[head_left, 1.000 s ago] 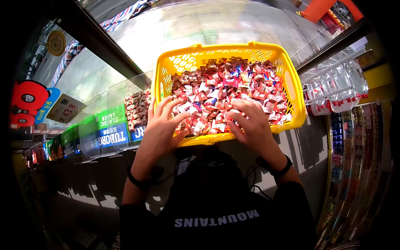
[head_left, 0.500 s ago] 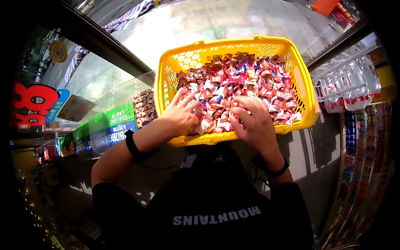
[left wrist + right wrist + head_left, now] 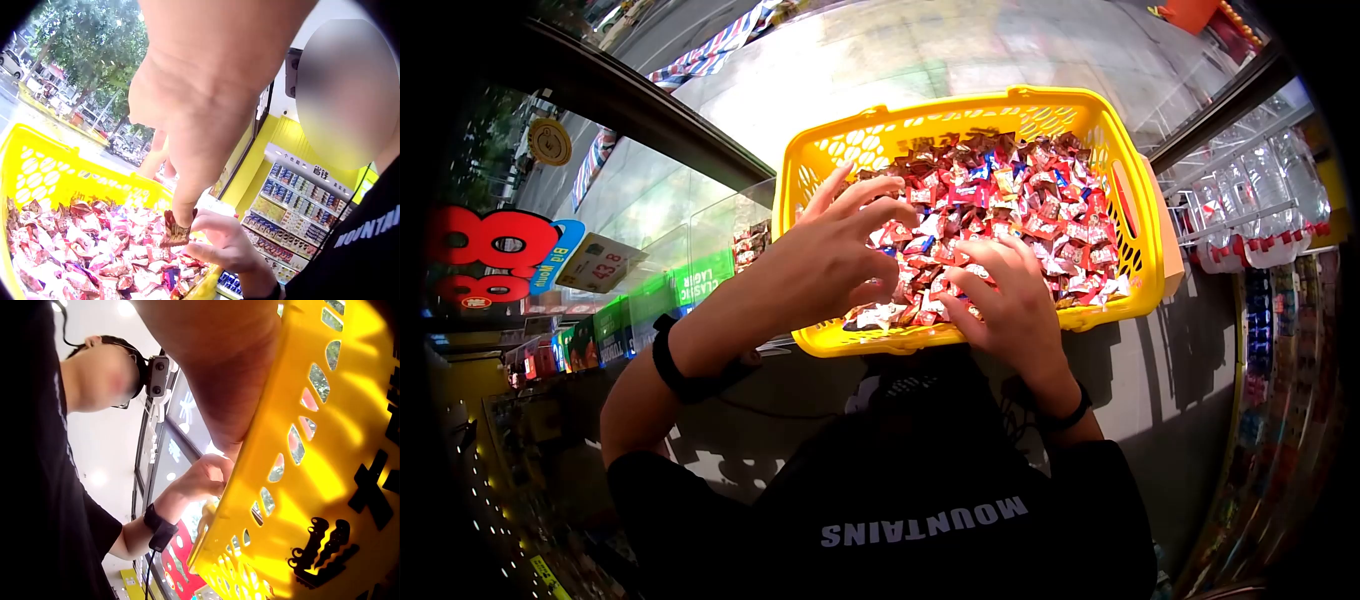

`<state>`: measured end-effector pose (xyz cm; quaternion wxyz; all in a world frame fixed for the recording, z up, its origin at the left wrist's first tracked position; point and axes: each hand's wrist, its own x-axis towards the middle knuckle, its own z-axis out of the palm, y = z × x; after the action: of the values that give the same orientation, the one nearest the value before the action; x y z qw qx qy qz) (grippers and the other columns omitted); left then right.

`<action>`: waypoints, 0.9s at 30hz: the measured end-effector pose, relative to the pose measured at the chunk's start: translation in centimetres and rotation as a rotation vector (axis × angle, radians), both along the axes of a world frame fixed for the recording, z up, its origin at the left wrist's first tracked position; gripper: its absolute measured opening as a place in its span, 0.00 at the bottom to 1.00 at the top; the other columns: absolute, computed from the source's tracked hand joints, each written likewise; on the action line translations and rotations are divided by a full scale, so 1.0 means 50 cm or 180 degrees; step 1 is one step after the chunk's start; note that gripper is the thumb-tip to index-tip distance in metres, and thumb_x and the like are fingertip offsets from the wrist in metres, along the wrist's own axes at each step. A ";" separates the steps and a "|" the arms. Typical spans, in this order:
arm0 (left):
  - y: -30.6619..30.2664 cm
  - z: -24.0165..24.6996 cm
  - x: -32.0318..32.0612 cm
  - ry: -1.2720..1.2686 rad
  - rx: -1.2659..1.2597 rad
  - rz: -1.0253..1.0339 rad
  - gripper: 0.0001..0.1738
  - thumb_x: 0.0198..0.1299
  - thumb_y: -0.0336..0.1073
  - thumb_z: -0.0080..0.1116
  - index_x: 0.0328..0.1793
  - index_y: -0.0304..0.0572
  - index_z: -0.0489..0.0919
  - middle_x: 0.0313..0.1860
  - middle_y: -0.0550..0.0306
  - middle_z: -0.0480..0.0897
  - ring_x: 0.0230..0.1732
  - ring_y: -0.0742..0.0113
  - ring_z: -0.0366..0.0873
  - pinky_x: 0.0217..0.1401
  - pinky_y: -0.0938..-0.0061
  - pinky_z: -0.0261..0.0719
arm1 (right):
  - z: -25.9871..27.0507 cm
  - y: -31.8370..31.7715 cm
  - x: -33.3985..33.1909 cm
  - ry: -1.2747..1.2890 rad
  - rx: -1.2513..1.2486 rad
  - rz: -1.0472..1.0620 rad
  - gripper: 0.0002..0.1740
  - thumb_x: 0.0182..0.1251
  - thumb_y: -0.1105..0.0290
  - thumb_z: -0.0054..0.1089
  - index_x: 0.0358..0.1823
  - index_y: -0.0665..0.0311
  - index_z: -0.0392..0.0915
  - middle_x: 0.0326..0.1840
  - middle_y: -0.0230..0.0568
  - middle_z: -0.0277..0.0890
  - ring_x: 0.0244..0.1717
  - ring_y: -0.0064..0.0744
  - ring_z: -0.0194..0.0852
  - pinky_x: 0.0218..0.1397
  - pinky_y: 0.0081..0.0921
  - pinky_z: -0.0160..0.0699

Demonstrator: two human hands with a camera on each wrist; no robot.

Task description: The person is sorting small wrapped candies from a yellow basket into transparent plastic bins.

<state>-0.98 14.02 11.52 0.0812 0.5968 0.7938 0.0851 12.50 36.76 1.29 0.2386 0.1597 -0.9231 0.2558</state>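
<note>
A yellow basket holds a heap of small wrapped candies, mostly red, white and brown. Over its left part is my left hand, some fingers spread and the thumb bent in. In the left wrist view, my left fingertip lies against a brown-red wrapped candy, which seems pinched there. My right hand is over the near rim, its fingers bent loosely above the candies; the left wrist view shows its thumb and forefinger close beside that candy. In the right wrist view the basket's wall hides the right fingertips.
Green and blue beer cartons and a price card stand to the left. Bottles with red caps and product shelves are at the right. A dark window frame crosses behind the basket.
My left hand has moved from the basket's near left edge up and inward over the candies, appearing larger. My right hand stays nearly in place. The view has shifted slightly.
</note>
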 end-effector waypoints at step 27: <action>-0.191 -0.074 0.106 -0.0241 0.1476 0.0621 0.24 0.53 0.53 0.83 0.55 0.65 0.87 0.73 0.60 0.79 0.80 0.46 0.69 0.87 0.27 0.53 | 0.016 -0.135 0.016 0.1595 0.0442 0.0757 0.11 0.62 0.73 0.77 0.47 0.61 0.92 0.61 0.30 0.84 0.67 0.35 0.81 0.68 0.46 0.87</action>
<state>4.31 4.46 7.81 -0.0368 0.5164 0.8032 0.2946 13.32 30.02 2.09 0.4161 0.3411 -0.8254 0.1707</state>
